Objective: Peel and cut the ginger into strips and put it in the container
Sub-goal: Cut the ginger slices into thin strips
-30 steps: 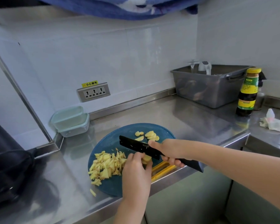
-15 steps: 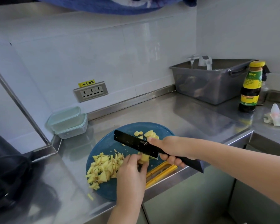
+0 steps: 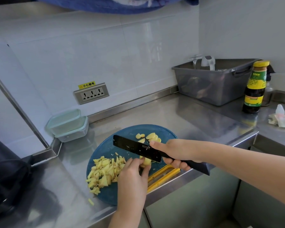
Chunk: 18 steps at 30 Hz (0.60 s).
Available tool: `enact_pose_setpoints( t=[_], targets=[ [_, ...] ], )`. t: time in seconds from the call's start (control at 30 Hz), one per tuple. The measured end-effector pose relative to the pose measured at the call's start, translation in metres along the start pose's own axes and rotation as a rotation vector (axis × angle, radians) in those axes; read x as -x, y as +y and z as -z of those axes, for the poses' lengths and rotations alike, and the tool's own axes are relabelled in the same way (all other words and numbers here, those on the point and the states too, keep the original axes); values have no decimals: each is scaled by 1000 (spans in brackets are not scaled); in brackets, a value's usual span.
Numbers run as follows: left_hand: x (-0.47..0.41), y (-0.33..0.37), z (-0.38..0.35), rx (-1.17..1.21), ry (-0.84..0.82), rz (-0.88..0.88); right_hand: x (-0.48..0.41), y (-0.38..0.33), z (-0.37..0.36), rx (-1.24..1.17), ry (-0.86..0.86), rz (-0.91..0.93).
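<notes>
Two hands meet over the blue cutting board (image 3: 105, 147): the right hand (image 3: 176, 152) grips the black knife (image 3: 135, 148) by its handle, and the left hand (image 3: 133, 176) pinches a ginger piece (image 3: 146, 162) under the blade at the board's middle. Cut strips (image 3: 104, 173) are heaped on the board's left side, slices (image 3: 150, 136) lie near its far edge, and the clear container (image 3: 67, 125) stands beyond its far-left rim.

My left hand (image 3: 132, 177) and right hand (image 3: 177, 152) are bare, and so are my left forearm (image 3: 127, 211) and right forearm (image 3: 247, 163); my right thumbnail (image 3: 152, 142) is short.
</notes>
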State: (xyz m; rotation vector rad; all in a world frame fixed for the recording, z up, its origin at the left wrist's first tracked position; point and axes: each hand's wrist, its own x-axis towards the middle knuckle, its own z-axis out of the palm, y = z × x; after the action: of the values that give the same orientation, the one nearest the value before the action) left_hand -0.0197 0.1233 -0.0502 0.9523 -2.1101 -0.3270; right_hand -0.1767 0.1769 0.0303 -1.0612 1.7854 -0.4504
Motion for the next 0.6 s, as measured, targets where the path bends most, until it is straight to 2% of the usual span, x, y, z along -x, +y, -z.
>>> enact_pose_setpoints(
  t=[0.27, 0.5, 0.6],
  targets=[
    [-1, -1, 0, -18, -1, -27, 3, -8, -8, 89, 36, -76],
    [0, 3, -1, -131, 6, -103, 3, -23, -13, 289, 57, -150],
    [1, 2, -2, -125, -9, -108, 1, -27, -12, 260, 16, -209]
  ],
)
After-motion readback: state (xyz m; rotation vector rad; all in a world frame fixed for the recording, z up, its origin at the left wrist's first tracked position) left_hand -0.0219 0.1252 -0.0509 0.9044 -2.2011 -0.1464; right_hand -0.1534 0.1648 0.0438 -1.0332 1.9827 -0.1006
